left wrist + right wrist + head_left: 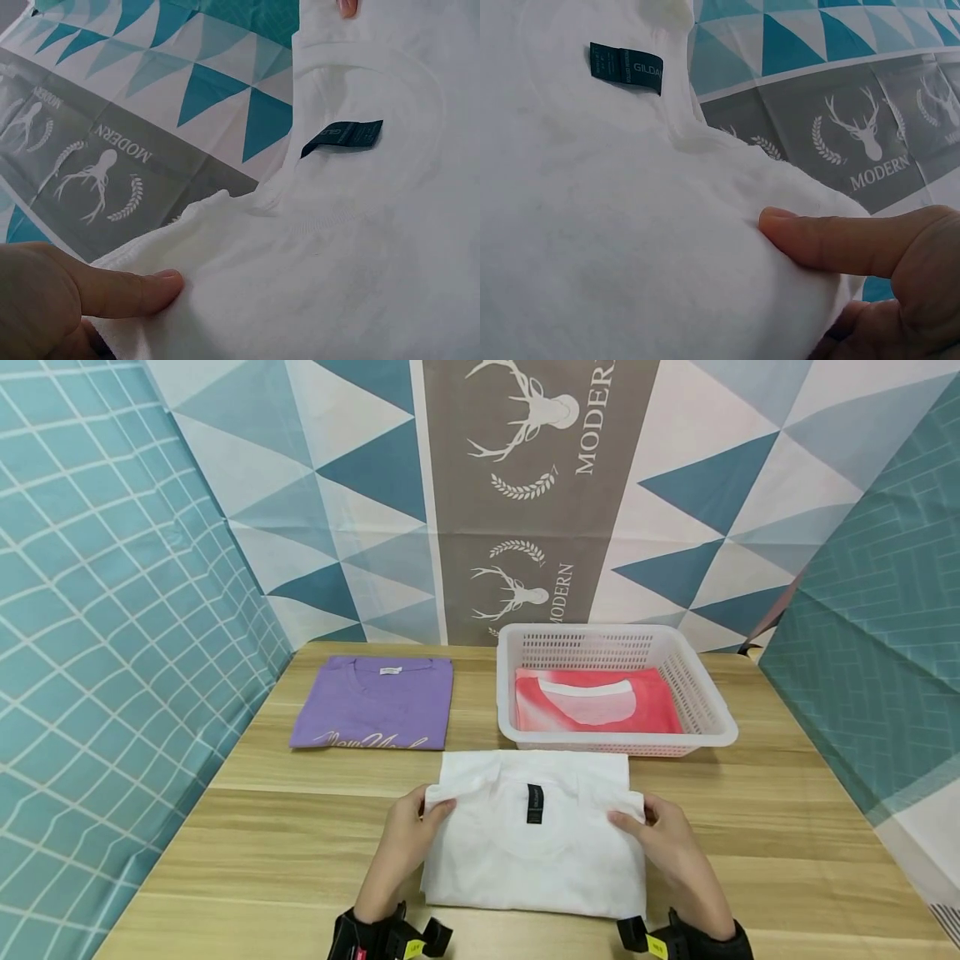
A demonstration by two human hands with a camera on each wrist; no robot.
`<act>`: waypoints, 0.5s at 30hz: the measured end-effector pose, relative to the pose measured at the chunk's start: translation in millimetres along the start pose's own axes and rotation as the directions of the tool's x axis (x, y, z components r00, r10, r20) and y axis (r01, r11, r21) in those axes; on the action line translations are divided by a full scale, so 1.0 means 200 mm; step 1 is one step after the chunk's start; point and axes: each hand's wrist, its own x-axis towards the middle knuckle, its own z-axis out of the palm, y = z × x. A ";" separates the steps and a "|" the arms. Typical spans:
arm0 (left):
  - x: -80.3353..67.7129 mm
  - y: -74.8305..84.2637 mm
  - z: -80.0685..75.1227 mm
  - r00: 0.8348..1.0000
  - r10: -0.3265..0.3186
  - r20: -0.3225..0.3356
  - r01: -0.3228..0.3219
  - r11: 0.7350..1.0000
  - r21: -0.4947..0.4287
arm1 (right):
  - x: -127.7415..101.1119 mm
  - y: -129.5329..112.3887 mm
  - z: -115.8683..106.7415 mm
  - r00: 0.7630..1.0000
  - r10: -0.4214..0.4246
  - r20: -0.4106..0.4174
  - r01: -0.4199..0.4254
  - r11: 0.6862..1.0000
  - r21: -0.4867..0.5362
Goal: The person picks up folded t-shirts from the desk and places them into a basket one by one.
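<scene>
- Two hands of yours are at work on one white shirt (pixel 534 868), laid out folded right in front of you over the wooden table (pixel 262 843), its neckline towards twelve o'clock.
- Your left hand (pixel 408 827) has it at about nine o'clock: the left thumb (pixel 142 292) lies on top of the cloth, fingers tucked beneath, pinching the edge.
- Over at three o'clock, your right hand (pixel 667 839) mirrors that, right thumb (pixel 817 240) on top, cloth held between thumb and fingers.
- Between your hands sits the dark label (pixel 535 803) inside the collar, just on the twelve o'clock side of the shirt's middle; your right wrist view catches "GILDA" on it.
- Whether the whole shirt rests on the wood, you can't tell from here.
- Up at ten o'clock from it lies a purple shirt (pixel 393 702), neatly folded, pale script along its near edge.
- And at one o'clock, a white plastic basket (pixel 618 739), just beyond the shirt, with a folded red shirt (pixel 652 702) inside, white collar band showing.
- Behind everything, at twelve o'clock, hangs a grey panel (pixel 480 485) with white deer heads and "MODERN".
</scene>
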 end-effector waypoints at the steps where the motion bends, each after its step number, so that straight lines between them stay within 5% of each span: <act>1: 0.00 0.00 0.00 1.000 0.009 -0.003 -0.009 1.000 -0.003 | -0.01 0.00 0.00 1.000 -0.002 -0.004 0.002 1.000 0.002; 15: -0.03 0.04 -0.02 0.997 0.038 -0.068 -0.041 0.998 -0.038 | -0.09 -0.03 -0.05 0.999 -0.035 -0.017 0.037 0.994 0.103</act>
